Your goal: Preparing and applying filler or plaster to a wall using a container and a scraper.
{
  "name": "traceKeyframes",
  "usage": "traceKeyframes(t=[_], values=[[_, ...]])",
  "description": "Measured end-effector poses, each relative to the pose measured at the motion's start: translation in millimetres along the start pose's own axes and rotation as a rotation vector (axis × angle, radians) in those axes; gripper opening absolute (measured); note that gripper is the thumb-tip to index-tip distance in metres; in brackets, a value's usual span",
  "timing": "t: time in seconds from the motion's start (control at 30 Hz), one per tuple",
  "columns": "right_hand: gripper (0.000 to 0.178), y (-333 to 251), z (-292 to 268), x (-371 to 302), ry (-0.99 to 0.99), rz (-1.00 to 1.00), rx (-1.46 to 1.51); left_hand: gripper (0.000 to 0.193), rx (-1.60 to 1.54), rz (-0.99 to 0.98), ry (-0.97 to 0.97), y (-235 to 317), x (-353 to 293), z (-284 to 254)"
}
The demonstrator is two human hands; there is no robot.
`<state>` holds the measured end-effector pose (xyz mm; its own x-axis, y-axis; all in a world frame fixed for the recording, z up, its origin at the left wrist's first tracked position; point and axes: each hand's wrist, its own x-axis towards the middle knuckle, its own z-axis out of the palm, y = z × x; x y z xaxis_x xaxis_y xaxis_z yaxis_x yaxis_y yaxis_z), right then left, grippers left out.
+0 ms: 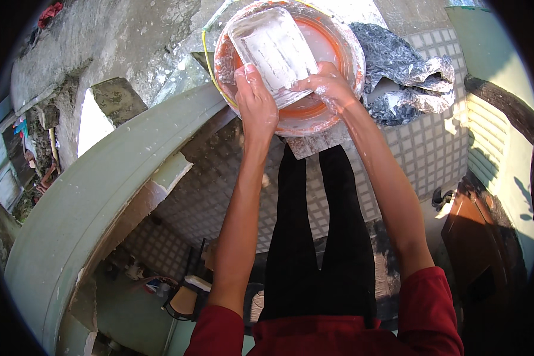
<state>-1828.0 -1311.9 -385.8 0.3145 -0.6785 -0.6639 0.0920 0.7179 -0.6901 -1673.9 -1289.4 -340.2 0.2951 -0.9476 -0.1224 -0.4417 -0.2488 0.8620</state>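
Note:
A rectangular tray (pixel 273 50), smeared with white residue, is held tilted over a round basin (pixel 354 65). My left hand (pixel 257 104) grips the tray's near left edge, its thumb pressed along the side. At the near right corner my right hand (pixel 329 87) is closed on the tray as well, with white paste on its fingers and wrist. Orange shows on the basin's inside, and its rim is coated in white. Cloudy pale liquid (pixel 320 40) is visible in the basin beside the tray, which hides the rest.
Crumpled dark plastic sheeting (pixel 391 74) lies right of the basin on the tiled floor (pixel 427 142). A yellow hose or cord (pixel 206 59) runs along the basin's left. A curved pale green ledge (pixel 113 160) with a broken edge sweeps down the left side. Brown wooden furniture (pixel 477 228) stands at right.

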Motion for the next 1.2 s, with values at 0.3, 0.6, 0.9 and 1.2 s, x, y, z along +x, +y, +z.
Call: traceKeyframes(t=[0.3, 0.6, 0.9, 1.2], values=[[0.023, -1.3, -1.2, -0.4, 0.068, 0.005, -0.053, 0.038, -0.070, -0.069, -0.039, -5.4, -3.3, 1.3], [0.034, 11.7, -7.7, 2.6, 0.056, -0.048, 0.093, 0.038, 0.005, -0.030, -0.025, 0.5, -6.3, 6.6], [0.028, 14.4, 0.6, 5.3, 0.146, -0.102, 0.028, 0.037, -0.006, -0.075, -0.085, 0.9, -1.2, 1.2], [0.025, 6.4, 7.4, 6.1, 0.171, -0.197, 0.175, 0.039, 0.028, -0.049, -0.039, 5.2, -6.7, 6.9]])
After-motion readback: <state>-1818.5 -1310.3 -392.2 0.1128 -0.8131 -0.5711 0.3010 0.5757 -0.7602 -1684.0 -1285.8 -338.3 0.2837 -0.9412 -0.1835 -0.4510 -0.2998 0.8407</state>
